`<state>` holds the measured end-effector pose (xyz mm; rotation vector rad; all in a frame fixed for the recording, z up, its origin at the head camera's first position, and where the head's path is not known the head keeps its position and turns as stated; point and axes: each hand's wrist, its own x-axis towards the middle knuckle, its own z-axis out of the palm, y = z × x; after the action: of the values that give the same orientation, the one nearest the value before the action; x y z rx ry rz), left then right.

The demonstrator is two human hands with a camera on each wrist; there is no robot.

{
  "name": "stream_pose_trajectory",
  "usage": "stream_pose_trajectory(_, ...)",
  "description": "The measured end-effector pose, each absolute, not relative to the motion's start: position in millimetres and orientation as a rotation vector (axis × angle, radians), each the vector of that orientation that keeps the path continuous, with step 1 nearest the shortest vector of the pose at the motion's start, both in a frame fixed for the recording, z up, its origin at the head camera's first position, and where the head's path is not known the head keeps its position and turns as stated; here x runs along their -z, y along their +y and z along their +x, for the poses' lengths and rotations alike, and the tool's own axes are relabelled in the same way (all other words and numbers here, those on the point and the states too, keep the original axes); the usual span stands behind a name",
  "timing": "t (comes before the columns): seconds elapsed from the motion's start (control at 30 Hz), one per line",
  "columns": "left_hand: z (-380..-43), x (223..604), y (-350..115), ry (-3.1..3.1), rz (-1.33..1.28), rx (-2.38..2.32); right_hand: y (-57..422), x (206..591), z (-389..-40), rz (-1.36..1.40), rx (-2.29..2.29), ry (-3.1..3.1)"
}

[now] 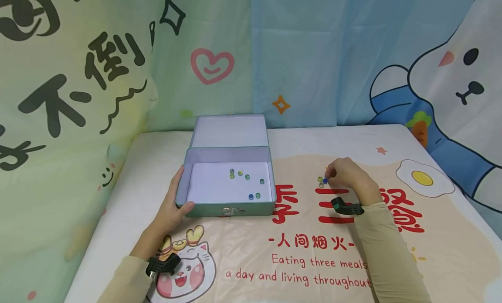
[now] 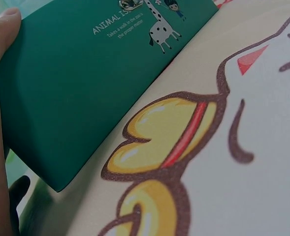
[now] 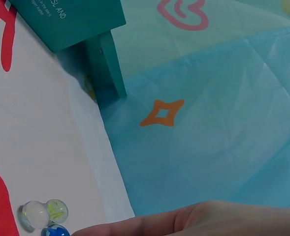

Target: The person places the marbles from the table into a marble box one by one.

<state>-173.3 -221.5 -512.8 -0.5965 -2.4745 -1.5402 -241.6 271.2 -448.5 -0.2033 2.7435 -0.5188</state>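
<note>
Right hand (image 1: pixel 347 177): the fingers (image 1: pixel 331 171) are curled downward and bunched together at a blue marble (image 1: pixel 325 180), which the fingertips touch; whether the marble is actually pinched cannot be told from the head view. In the right wrist view the same blue marble sits at the lower edge, just under an extended finger. Two more marbles lie just beside it on the table (image 1: pixel 392 142): a yellow-green marble (image 1: pixel 320 179) and a clear marble (image 1: pixel 321 185), the three forming a tight cluster to the right of the tin.

Left hand (image 1: pixel 172 205): the fingers are extended along the left wall of the green tin box (image 1: pixel 231 209), with the thumb (image 1: pixel 187 205) pressed against the front corner; the left wrist view shows the thumb tip flat on the green front face.

The tin box stands open near the middle of the table, its lid (image 1: pixel 229 131) tilted back. Its pale interior holds seven loose marbles (image 1: pixel 247 177), green and blue, scattered toward the right half. A printed cloth covers the table.
</note>
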Motion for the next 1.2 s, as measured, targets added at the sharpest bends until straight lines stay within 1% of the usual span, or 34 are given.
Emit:
stream_pose_trajectory(0.77, -172.4, 510.6, -221.1, -2.489, -0.596, 1.541, 271.5, 463.9, -252.4, -0.158, 0.552, 2.828)
stream_pose_trajectory(1.2, -172.9, 511.9, -221.7, -2.48, -0.603, 1.546, 259.5, 465.6, -251.0, -0.16, 0.535, 2.883)
